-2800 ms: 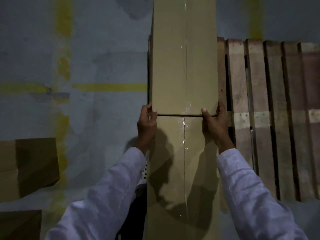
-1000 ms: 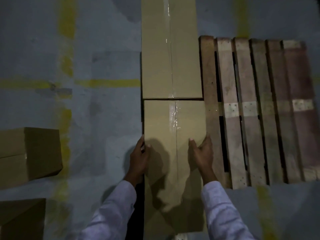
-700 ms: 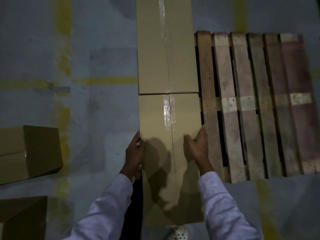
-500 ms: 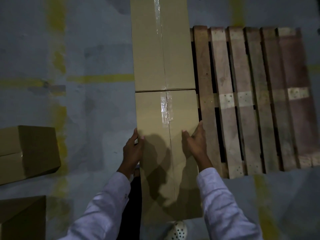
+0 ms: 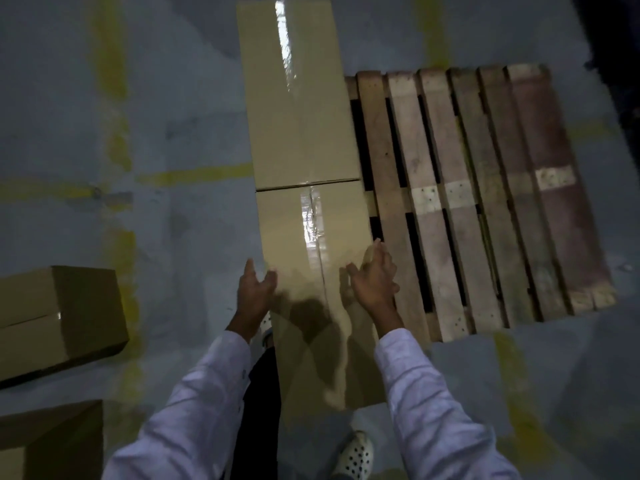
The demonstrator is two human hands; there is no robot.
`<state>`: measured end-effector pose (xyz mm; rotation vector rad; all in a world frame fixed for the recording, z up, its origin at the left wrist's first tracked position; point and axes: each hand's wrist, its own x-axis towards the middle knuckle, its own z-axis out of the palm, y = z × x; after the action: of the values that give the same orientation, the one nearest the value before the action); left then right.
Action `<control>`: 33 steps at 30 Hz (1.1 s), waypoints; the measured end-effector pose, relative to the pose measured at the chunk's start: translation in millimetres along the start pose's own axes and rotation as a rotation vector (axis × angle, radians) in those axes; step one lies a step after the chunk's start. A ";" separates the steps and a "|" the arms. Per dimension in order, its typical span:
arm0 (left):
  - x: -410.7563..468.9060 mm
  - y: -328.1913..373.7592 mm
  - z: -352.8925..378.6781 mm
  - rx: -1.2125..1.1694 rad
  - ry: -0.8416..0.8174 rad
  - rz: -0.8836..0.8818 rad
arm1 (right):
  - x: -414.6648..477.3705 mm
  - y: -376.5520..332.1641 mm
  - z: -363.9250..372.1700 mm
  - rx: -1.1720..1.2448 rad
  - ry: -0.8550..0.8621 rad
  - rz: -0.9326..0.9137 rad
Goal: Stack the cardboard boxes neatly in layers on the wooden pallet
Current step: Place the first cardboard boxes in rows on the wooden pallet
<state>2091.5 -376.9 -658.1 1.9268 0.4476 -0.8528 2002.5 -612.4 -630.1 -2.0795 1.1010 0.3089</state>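
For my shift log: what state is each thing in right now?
Pallet: on the floor, left side loaded.
Near box: taped shut, flat on the pallet's left side.
Far box: taped shut, end to end with the near box.
Left hand: open, at the near box's left edge.
Right hand: open, at its right edge.
Floor box: closed, off the pallet.

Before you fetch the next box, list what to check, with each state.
1. Near box butted against far box: ok, thin seam.
2. Their long sides in line: ok.
3. Left hand and right hand open, gripping nothing: ok.
4. Bare pallet slats right of them: ok.
5. Overhang at pallet's left edge: cannot tell, hidden.
6. Floor box at left for fetching: ok.
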 end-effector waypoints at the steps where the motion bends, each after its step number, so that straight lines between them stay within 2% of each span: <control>1: -17.6 9.9 -6.1 0.002 0.027 0.029 | -17.7 -2.0 -9.8 0.004 0.003 -0.003; 5: -112.7 27.8 -35.0 -0.016 0.056 0.124 | -107.0 10.0 -60.7 0.038 -0.037 -0.058; 11: -291.7 -24.8 -65.1 -0.072 0.135 0.281 | -253.3 38.3 -141.6 0.061 -0.068 -0.359; 15: -424.5 -47.5 -65.2 -0.225 0.154 0.275 | -336.1 40.2 -185.5 0.076 -0.067 -0.497; 19: -531.5 -77.5 -85.9 -0.264 0.162 0.300 | -423.8 45.9 -213.7 0.089 -0.124 -0.563; 24: -615.4 -151.3 -105.0 -0.283 0.230 0.320 | -524.2 76.0 -201.0 -0.017 -0.214 -0.702; 33: -747.4 -332.8 -121.6 -0.449 0.452 0.240 | -686.1 142.8 -102.6 -0.168 -0.438 -0.913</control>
<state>1415.6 -78.1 -286.7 1.6937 0.6012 -0.1332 1464.5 -318.0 -275.6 -2.2733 -0.1727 0.3686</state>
